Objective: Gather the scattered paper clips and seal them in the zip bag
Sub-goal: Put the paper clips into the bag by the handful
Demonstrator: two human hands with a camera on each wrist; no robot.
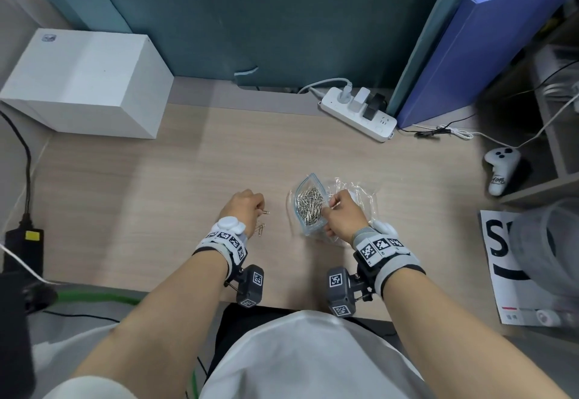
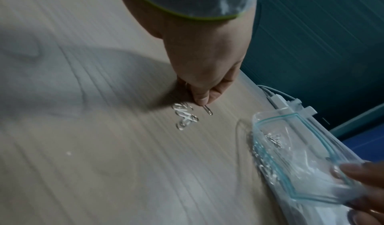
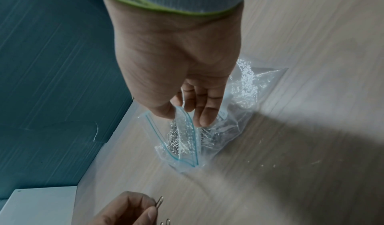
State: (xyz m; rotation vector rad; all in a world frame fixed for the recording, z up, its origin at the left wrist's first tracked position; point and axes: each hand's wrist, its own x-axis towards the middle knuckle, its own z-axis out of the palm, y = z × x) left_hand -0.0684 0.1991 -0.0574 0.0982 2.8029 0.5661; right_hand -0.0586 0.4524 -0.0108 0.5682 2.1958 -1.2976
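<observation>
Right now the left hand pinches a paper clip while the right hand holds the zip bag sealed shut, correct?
Not sealed: the right hand holds the zip bag open at its mouth, as the right wrist view shows. The left hand does pinch a paper clip.

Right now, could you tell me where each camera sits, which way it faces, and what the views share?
Head: worn on the head, looks down at the desk; both forearms, left hand and right hand show.
Left wrist: looks along the left hand pinching a paper clip; loose clips beside it.
Right wrist: looks along the right hand, its grip on the zip bag mouth.
Shared: all three show the bag and the pinched clip.
</observation>
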